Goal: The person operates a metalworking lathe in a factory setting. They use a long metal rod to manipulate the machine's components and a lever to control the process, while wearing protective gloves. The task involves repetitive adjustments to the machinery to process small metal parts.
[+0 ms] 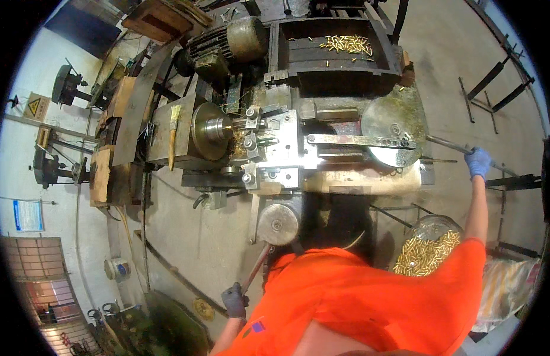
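Observation:
My left hand [234,300], in a blue-grey glove, is closed round the lower end of a metal lever [257,268]. That lever runs up to a round steel disc [277,224] at the front of a small lathe. Far out to the right, my right hand [478,162], in a blue glove, grips a longer lever [450,143] fixed to a large round plate [391,127]. A flat link bar [352,140] joins this plate to the tool slide [288,145]. Left of the slide is the chuck [212,130], with brass-coloured shavings beside it.
A wooden-handled brush [173,133] lies on the headstock. Behind the slide, a dark tray [304,58] holds small brass pieces [349,45]; a motor [242,40] sits beside it. Near my right arm stands a round basin [438,222] of brass pieces. Bench machines [67,86] line the left wall.

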`<state>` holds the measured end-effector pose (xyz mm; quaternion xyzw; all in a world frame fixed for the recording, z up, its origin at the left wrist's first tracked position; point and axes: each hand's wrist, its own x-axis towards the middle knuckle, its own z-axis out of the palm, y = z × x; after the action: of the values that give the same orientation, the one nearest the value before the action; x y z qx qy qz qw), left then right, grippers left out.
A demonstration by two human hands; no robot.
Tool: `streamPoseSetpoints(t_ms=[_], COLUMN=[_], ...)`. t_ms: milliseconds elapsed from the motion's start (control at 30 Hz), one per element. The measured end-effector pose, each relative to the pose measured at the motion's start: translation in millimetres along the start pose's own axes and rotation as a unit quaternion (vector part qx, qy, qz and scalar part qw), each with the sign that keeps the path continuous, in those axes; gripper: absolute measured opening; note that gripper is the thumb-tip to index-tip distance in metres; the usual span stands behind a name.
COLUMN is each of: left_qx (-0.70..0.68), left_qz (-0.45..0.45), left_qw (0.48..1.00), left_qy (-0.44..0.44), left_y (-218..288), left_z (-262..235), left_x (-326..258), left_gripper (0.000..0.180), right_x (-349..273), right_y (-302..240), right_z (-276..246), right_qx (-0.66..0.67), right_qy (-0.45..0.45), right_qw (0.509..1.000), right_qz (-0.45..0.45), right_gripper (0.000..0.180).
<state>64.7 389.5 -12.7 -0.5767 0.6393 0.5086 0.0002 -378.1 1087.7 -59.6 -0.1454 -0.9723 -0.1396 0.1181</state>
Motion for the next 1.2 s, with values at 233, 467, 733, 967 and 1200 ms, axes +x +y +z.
streamPoseSetpoints(t_ms=[233,467,733,967,1200], left_qx=[0.117,0.358,0.415,0.358,0.382], left_qz=[0.065,0.377,0.370,0.316,0.351], left_qw=[0.986,0.831,0.795,0.836,0.814], left_qy=[-0.097,-0.197,-0.243,-0.271,-0.261], left_y=[3,123,104,117,127], left_z=[-15,60,76,72,68], left_x=[22,-19,27,16,11], left_gripper=[0.038,0.029,0.022,0.024,0.021], right_x=[-26,-65,-145,-174,-180], right_y=[-2,-10,10,121,120], right_z=[-20,-37,-59,-27,-27], right_qx=[-0.042,-0.129,0.064,-0.071,-0.025], right_qy=[-0.060,-0.030,-0.040,-0.098,-0.180], right_qw=[0.997,0.991,0.995,0.984,0.964], right_qz=[0.006,0.019,0.060,0.130,0.197], right_gripper=[0.031,0.033,0.036,0.048,0.041])
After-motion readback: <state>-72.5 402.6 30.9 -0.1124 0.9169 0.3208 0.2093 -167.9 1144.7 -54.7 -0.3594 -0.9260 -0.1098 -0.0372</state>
